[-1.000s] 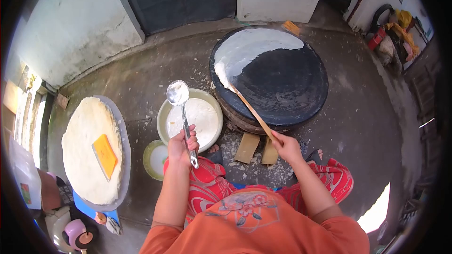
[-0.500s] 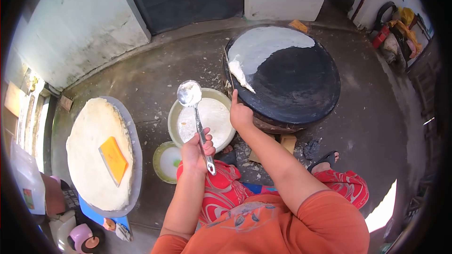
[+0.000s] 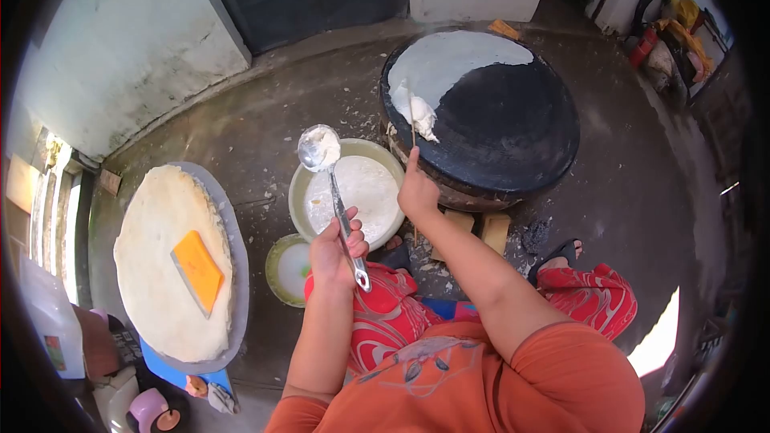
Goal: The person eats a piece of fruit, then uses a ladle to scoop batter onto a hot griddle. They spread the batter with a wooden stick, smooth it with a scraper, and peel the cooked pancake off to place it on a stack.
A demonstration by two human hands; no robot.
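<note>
My left hand (image 3: 338, 254) is wrapped round the handle of a metal ladle (image 3: 313, 147), whose bowl is smeared with white batter. Beneath the ladle sits a tub of white batter (image 3: 365, 186). With its index finger stretched along it, my right hand (image 3: 418, 192) grips a thin wooden stick (image 3: 413, 116) at the near-left edge of a round black griddle (image 3: 513, 132). A pale sheet of batter (image 3: 457, 50) covers the griddle's far and left part. A thick lump of batter (image 3: 424, 121) lies against the stick's right side.
At left, a stack of pale flatbreads (image 3: 164, 248) rests on a grey round board (image 3: 238, 305), with an orange-handled scraper (image 3: 199, 269) on top. A smaller bowl of whitish liquid (image 3: 281, 285) stands by my left forearm. Wood pieces (image 3: 496, 231) lie below the griddle.
My right hand has brought the stick rightward from the griddle's left edge, and the batter lump has bunched and shifted right. The ladle has turned slightly in my left hand.
</note>
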